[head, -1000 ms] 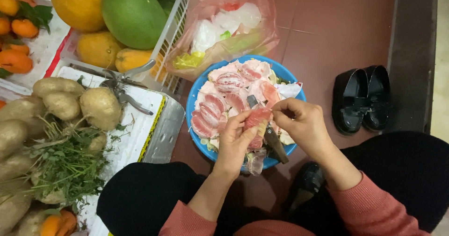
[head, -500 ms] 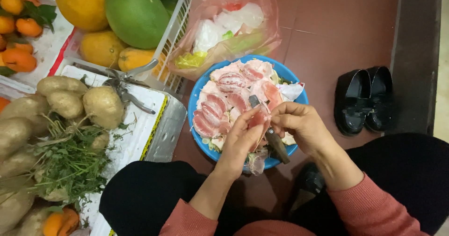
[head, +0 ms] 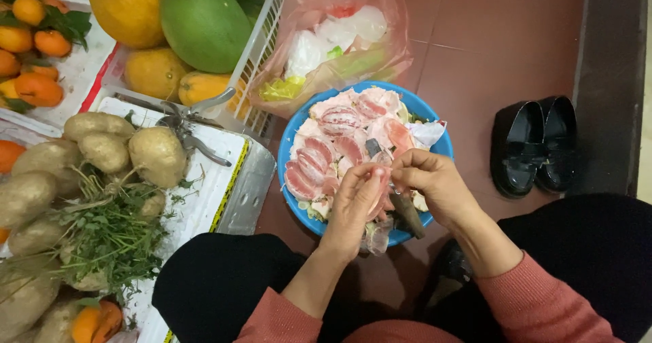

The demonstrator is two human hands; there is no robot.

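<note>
Over the blue bowl (head: 293,139) of peeled pink fruit, the left hand (head: 354,204) grips a fruit segment (head: 377,192) in its fingers. The right hand (head: 435,183) clenches what looks like a knife (head: 407,212), fingertips pinching the segment's top.

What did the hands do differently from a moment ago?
The left hand has closed in around the pink fruit piece, and the right hand, with the knife, has come closer, so both now meet over the piece. The blue bowl of peeled segments, the pink bag, the black shoes and the potatoes stayed put.
</note>
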